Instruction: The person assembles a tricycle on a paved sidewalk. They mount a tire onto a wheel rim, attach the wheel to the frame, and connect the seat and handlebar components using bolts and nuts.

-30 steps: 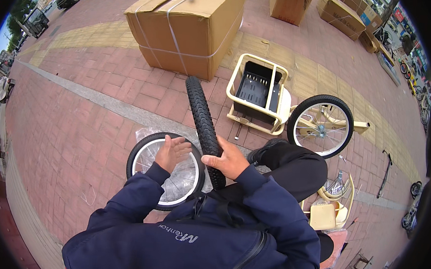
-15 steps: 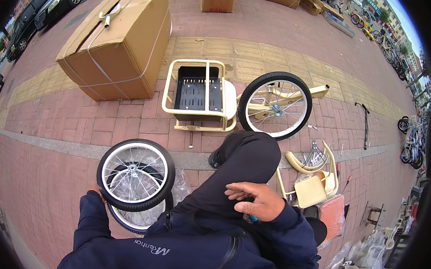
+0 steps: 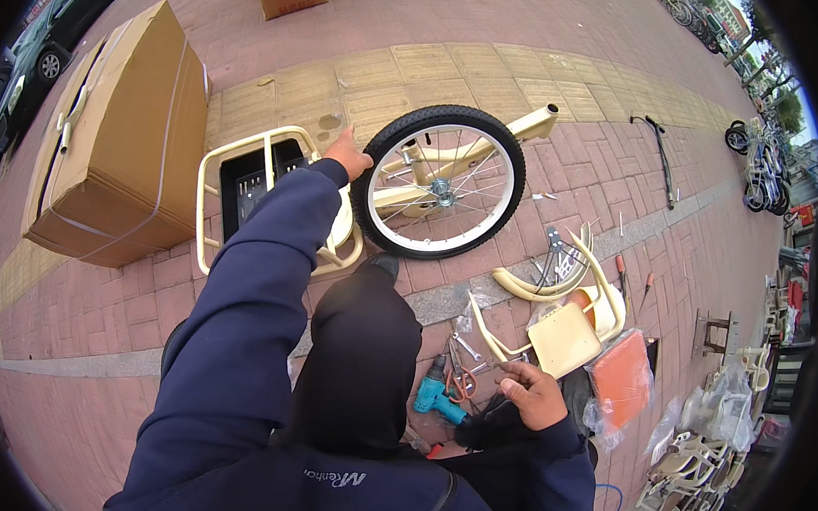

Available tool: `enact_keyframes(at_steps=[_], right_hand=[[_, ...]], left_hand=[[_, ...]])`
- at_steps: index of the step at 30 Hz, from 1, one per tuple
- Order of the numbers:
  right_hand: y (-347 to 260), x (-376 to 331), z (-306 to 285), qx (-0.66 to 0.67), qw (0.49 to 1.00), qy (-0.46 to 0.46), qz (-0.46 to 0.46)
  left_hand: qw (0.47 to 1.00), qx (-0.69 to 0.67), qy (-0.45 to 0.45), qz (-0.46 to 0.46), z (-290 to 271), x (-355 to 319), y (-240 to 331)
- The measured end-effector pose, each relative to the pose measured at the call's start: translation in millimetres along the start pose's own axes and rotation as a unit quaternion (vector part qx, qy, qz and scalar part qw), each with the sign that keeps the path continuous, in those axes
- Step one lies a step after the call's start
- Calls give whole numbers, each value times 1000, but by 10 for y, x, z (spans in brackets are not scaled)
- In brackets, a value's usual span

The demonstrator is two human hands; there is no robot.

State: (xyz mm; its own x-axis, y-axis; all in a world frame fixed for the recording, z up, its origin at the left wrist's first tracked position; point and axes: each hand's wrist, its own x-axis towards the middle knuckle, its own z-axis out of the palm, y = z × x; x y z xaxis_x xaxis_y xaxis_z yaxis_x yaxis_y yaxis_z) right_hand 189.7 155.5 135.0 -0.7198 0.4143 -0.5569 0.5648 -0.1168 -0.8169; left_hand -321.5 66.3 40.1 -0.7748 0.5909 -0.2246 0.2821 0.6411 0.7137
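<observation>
A spoked wheel with a black tyre and white rim lies over a cream bicycle frame. My left arm stretches forward, and my left hand is at the tyre's left edge, index finger extended and thumb close to the rubber. Beneath that arm stands a cream rack holding a black tray, partly hidden by my sleeve. My right hand hovers with fingers apart beside a cream seat part. Near it on the paving are a teal cordless drill, red-handled scissors or pliers and a spanner.
A strapped cardboard box stands at the left. To the right lie cream mudguards, screwdrivers, an orange pad in plastic and a black bar. Wrapped cream parts are heaped at lower right.
My left hand has left the stacked wheels at the left and reached forward to the wheel on the frame. My view has turned rightward; my right hand has moved slightly, uncovering the drill and tools.
</observation>
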Motion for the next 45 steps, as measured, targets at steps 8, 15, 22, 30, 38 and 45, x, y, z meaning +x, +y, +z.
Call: enact_keyframes(at_steps=[8, 15, 22, 30, 38, 45], right_hand=[[-313, -139, -36, -158, 987, -18, -32], [-311, -136, -2, -182, 982, -27, -49], [-234, -252, 20, -192, 980, -5, -57], [-180, -334, -39, -250, 965, 6, -73], [-153, -498, -12, -215, 971, -19, -106], [-82, -350, 81, -261, 957, -74, -105]], left_hand=[[996, -76, -25, 40, 429, 240, -246], [984, -166, -4, 63, 491, -61, -308], [977, -209, -3, 41, 471, -628, -117], [973, -209, 69, 67, -340, -1336, 183], [872, -418, 246, 61, -2472, -3767, -1414], [674, -548, 451, -204, -2214, -6494, -3488]])
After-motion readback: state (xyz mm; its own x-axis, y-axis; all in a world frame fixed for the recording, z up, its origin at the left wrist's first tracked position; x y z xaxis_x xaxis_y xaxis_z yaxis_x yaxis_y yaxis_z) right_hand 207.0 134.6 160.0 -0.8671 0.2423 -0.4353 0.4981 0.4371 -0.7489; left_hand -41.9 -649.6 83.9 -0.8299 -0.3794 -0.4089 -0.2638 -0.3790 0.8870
